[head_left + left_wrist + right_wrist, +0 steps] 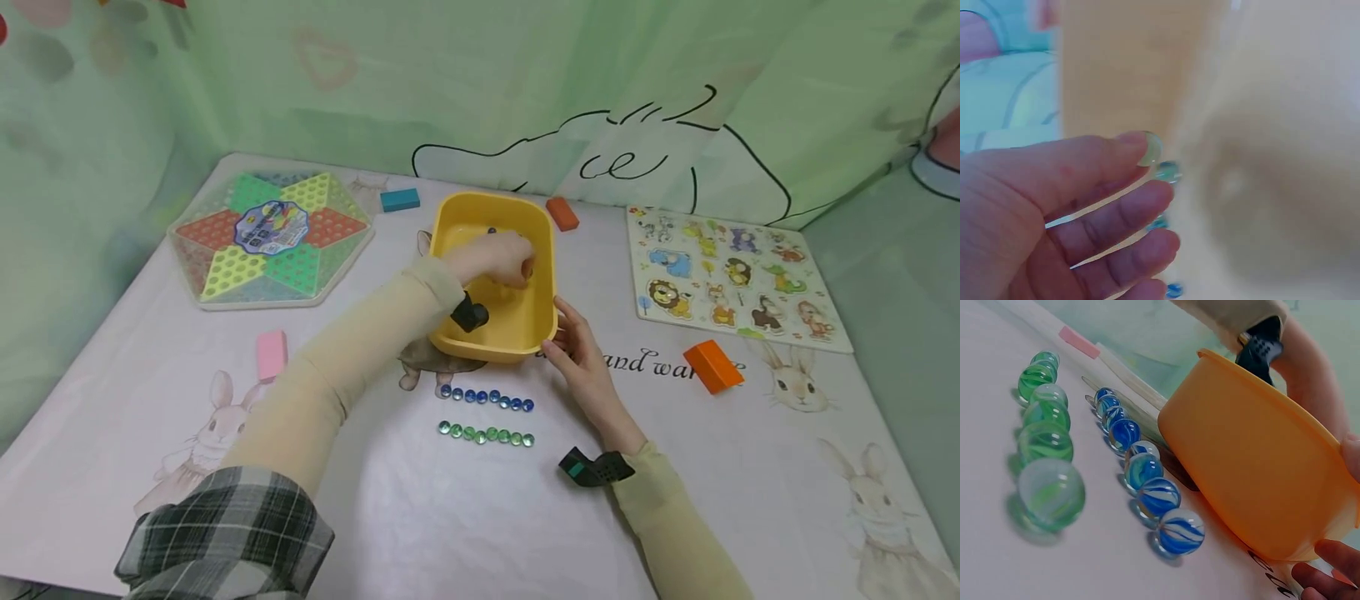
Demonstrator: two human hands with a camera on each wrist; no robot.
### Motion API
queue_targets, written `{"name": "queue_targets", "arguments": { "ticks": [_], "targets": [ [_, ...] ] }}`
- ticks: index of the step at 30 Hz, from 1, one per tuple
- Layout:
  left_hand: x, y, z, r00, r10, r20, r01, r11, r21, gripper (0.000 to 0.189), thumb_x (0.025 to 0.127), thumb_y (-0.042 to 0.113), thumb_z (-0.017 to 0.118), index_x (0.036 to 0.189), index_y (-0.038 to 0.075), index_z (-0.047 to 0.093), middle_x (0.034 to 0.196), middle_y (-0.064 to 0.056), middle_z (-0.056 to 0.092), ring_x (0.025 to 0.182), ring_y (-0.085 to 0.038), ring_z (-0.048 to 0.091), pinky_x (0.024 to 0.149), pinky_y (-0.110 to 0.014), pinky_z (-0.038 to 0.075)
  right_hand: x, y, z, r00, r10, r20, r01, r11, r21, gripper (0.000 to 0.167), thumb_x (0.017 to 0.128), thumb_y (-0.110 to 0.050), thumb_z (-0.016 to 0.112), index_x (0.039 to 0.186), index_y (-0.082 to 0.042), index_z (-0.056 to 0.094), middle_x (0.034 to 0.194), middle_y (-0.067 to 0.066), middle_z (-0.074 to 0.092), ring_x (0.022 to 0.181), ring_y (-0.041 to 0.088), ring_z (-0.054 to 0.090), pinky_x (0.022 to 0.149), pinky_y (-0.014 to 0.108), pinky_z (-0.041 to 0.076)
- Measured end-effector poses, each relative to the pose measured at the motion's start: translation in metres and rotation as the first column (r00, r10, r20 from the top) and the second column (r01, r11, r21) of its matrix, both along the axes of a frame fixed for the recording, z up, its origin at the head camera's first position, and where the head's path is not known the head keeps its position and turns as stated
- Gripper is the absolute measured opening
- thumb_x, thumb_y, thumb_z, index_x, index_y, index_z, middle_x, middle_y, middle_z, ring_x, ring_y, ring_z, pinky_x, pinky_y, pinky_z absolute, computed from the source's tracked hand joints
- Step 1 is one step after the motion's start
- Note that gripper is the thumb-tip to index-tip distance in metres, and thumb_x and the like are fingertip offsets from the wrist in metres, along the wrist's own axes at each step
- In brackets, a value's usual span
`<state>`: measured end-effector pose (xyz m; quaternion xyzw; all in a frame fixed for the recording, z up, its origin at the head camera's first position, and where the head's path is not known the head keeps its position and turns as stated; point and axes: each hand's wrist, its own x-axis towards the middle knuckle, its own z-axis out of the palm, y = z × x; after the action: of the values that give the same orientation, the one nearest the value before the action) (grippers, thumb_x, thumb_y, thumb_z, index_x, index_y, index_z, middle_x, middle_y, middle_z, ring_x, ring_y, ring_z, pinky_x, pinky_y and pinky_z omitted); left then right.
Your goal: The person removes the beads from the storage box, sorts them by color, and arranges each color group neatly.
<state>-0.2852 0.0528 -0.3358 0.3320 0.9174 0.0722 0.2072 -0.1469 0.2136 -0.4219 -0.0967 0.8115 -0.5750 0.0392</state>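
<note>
A yellow plastic tub (510, 325) stands at mid-table. My left hand (506, 257) is down inside it, and in the left wrist view thumb and forefinger pinch a pale green marble (1154, 150). Beside those fingertips lie a green marble (1168, 170) and a blue marble (1174, 290). My right hand (581, 358) holds the tub's near right corner, thumb and fingers against the wall. In front of the tub run a row of blue marbles (482, 397) and, nearer me, a row of green marbles (481, 437).
A Chinese checkers board (292, 271) lies at the back left, an animal puzzle board (697, 265) at the back right. Around the tub are blue (400, 200), red (562, 214), pink (272, 356) and orange blocks (712, 367). A green curtain (480, 92) hangs behind.
</note>
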Motion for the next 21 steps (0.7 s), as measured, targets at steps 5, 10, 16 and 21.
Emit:
{"name": "queue_targets", "arguments": {
  "ticks": [5, 10, 16, 21],
  "targets": [
    [0.008, -0.026, 0.018, 0.995, -0.024, 0.101, 0.002, 0.977, 0.214, 0.015, 0.090, 0.021, 0.057, 0.098, 0.009, 0.060, 0.091, -0.004, 0.060, 0.071, -0.015, 0.054, 0.065, -0.024, 0.045, -0.001, 0.000, 0.002, 1.000, -0.005, 0.007, 0.005, 1.000, 0.010, 0.061, 0.095, -0.019, 0.051, 0.146, -0.029, 0.020, 0.137, 0.014, 0.042, 0.107, 0.018, 0.047, 0.086, 0.014, 0.040],
    [0.031, -0.055, 0.031, 0.994, -0.051, 0.092, 0.010, 0.917, 0.399, 0.014, 0.090, 0.023, 0.059, 0.095, 0.010, 0.059, 0.084, -0.003, 0.058, 0.072, -0.015, 0.051, 0.064, -0.022, 0.043, -0.001, 0.000, 0.001, 1.000, -0.012, 0.012, 0.011, 1.000, 0.025, 0.061, 0.095, -0.018, 0.050, 0.146, -0.030, 0.020, 0.137, 0.014, 0.043, 0.106, 0.019, 0.047, 0.086, 0.016, 0.039],
    [0.071, -0.086, 0.032, 0.995, -0.072, 0.064, 0.030, 0.860, 0.509, 0.012, 0.088, 0.020, 0.061, 0.094, 0.010, 0.060, 0.081, -0.001, 0.057, 0.075, -0.015, 0.048, 0.066, -0.024, 0.039, -0.001, 0.000, 0.000, 1.000, -0.019, 0.006, 0.019, 1.000, 0.012, 0.060, 0.095, -0.019, 0.050, 0.146, -0.030, 0.021, 0.138, 0.014, 0.042, 0.106, 0.015, 0.047, 0.086, 0.015, 0.039],
    [0.096, -0.113, 0.015, 0.981, -0.146, 0.126, 0.054, 0.834, 0.549, 0.010, 0.087, 0.018, 0.062, 0.094, 0.011, 0.060, 0.077, 0.002, 0.056, 0.070, -0.012, 0.049, 0.064, -0.024, 0.041, -0.002, -0.001, -0.001, 1.000, -0.016, 0.008, 0.016, 1.000, 0.005, 0.060, 0.095, -0.019, 0.051, 0.146, -0.030, 0.020, 0.138, 0.014, 0.041, 0.106, 0.015, 0.046, 0.086, 0.013, 0.038]
  ]
}}
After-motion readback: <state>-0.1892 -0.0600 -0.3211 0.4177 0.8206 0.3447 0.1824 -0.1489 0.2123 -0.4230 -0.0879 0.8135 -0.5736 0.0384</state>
